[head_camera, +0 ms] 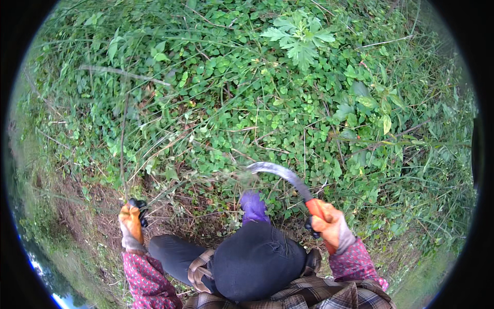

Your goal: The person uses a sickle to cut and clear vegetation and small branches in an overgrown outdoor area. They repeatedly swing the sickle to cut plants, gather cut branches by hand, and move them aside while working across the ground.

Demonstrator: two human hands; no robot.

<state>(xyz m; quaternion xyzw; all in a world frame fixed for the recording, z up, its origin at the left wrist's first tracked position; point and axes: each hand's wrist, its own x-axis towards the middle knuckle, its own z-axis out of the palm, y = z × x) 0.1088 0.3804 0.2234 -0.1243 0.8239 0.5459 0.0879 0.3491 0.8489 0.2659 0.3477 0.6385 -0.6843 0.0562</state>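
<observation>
My right hand (328, 226), in an orange and grey work glove, grips the orange handle of a sickle (283, 172). The curved metal blade reaches up and left over low green plants, its tip above a purple boot (253, 206). At the left, my left hand (133, 218), gloved alike with dark fingertips, is closed around a thin brown stem (123, 143) that rises from the fist, with some grass stalks beside it. Its fingers are partly hidden and slightly blurred. Both forearms wear red patterned sleeves.
Dense clover-like ground cover (231, 85) spreads ahead, with a leafy weed (303, 36) standing at the top. Long grass and dry twigs cross it. Brown soil with cut-looking stubble (88, 208) lies at the lower left. My dark-trousered legs (254, 262) are bent below.
</observation>
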